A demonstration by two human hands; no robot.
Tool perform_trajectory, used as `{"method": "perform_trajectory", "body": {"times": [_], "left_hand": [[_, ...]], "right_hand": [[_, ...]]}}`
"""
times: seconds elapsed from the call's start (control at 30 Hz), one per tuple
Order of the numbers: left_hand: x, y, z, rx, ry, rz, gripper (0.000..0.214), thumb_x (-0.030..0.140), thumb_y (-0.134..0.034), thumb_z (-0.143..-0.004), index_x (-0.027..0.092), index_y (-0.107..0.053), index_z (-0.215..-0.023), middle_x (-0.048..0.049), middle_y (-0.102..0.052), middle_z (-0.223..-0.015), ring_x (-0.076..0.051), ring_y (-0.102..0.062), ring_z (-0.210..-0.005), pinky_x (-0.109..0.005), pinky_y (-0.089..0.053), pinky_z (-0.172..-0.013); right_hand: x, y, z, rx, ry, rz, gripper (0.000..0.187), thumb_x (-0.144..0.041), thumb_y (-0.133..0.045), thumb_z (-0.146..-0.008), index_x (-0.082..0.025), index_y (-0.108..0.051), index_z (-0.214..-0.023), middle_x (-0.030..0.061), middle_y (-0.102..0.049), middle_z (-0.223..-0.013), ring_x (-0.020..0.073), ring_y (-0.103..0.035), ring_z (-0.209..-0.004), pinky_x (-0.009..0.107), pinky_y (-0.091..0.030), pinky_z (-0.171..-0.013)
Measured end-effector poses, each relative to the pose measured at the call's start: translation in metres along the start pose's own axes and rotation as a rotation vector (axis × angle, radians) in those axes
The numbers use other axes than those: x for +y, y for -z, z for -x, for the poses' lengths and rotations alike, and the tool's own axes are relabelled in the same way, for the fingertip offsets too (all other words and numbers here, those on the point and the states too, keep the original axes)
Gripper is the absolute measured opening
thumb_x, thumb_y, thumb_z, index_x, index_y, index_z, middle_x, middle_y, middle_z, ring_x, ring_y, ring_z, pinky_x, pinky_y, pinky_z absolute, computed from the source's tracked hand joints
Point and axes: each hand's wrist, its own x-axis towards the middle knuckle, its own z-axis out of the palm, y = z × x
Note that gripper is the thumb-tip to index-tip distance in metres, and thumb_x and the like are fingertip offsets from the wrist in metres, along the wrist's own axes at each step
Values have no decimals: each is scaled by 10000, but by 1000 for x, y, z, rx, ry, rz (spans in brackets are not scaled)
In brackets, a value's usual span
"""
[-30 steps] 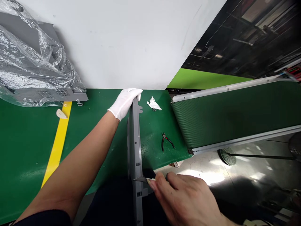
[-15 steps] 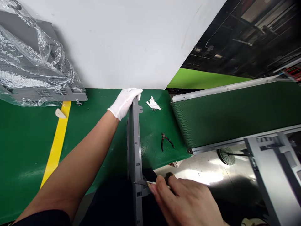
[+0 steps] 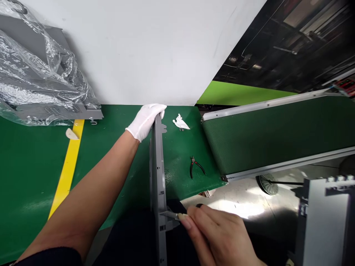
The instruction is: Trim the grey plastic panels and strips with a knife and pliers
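A long grey panel [image 3: 159, 159] with small slots along its edge stands on edge in front of me, its near end reaching over my dark clothing. My left hand [image 3: 145, 120], in a white glove, is closed round the panel's far end. Bare, my right hand [image 3: 216, 231] pinches a knife with a pointed metal blade [image 3: 169, 214]; its handle is mostly hidden by the fingers. The blade tip lies at the panel's slotted edge, near a small grey tab. Whether it touches the edge I cannot tell.
Pliers with dark handles [image 3: 195, 167] and a crumpled white glove [image 3: 181, 122] lie on the green table [image 3: 111, 114]. Plastic-wrapped grey housings [image 3: 44, 74] stand at left, near a yellow stripe [image 3: 66, 173]. Rightward are a conveyor belt [image 3: 277, 133] and a grey metal part [image 3: 324, 221].
The right hand and blade have shifted slightly along the panel's edge. The panel's far end has moved a little left with the gloved hand. At lower right, the grey metal part has changed position.
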Motion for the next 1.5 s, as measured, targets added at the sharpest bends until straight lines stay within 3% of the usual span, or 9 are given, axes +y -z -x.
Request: {"method": "perform_trajectory", "body": {"times": [0.13,0.3,0.5,0.7,0.83,0.97,1.07,1.2,1.5], "left_hand": [[-9,0,-4,9,21,11,361,390,-552,-943,216,-552,-627,-16,-515,-652,-180,-517,-651,-323,-392,-679],[-6,4,2,13,-5,-20,344,468,-560,-952,214,-632,-731,-32,-602,-735,-198,-549,-737,-328,-394,-728],[2,16,9,-51,-19,16,267,470,-630,-946,210,-677,-983,-43,-675,-927,-214,-596,-914,-329,-427,-827],[0,24,11,-140,-11,33,248,399,-709,-898,238,-648,-1076,-21,-622,-1008,-200,-556,-918,-322,-421,-816],[-6,29,13,-177,-58,87,250,383,-690,-917,250,-630,-1119,-17,-609,-1015,-196,-545,-931,-319,-429,-849],[-8,27,11,-118,-59,113,338,506,-473,-1038,226,-653,-975,-35,-623,-945,-207,-548,-901,-327,-438,-844],[-9,23,7,-101,-5,204,425,570,-442,-1033,224,-646,-895,-31,-600,-861,-197,-522,-783,-328,-449,-737],[-9,21,3,-101,41,256,400,565,-520,-996,222,-671,-855,-37,-600,-848,-203,-522,-765,-335,-472,-709],[-14,24,1,-85,52,270,385,548,-533,-997,233,-706,-858,-44,-643,-906,-211,-533,-810,-338,-491,-734]], "right_hand": [[4,-4,-7,-105,-203,-276,302,-269,-465,-1084,-222,-547,-797,-37,-556,-674,102,-523,-581,261,-379,-575],[10,-11,-8,-164,-404,-444,337,-424,-479,-1084,-224,-590,-836,-32,-561,-713,115,-526,-641,263,-390,-620],[19,-17,-16,-112,-438,-542,407,-480,-480,-1073,-226,-505,-756,-51,-466,-675,113,-438,-616,269,-331,-580],[40,-7,-52,-159,-411,-527,473,-533,-446,-1074,-228,-405,-714,-63,-360,-657,114,-348,-617,287,-281,-577],[54,6,-88,-158,-369,-478,482,-569,-431,-1069,-229,-426,-728,-65,-353,-664,114,-332,-619,284,-273,-560],[66,10,-130,-169,-282,-357,510,-570,-399,-1079,-224,-410,-704,-67,-349,-644,110,-321,-604,278,-263,-558],[73,6,-163,-175,-202,-144,531,-545,-373,-1092,-215,-424,-680,-60,-390,-614,111,-342,-591,276,-258,-568],[76,0,-199,-201,-142,181,524,-523,-313,-1110,-227,-570,-762,-24,-575,-656,138,-487,-632,295,-232,-561],[72,1,-214,-224,-62,424,556,-498,-266,-1116,-243,-697,-875,26,-719,-756,199,-660,-717,306,-292,-606]]}}
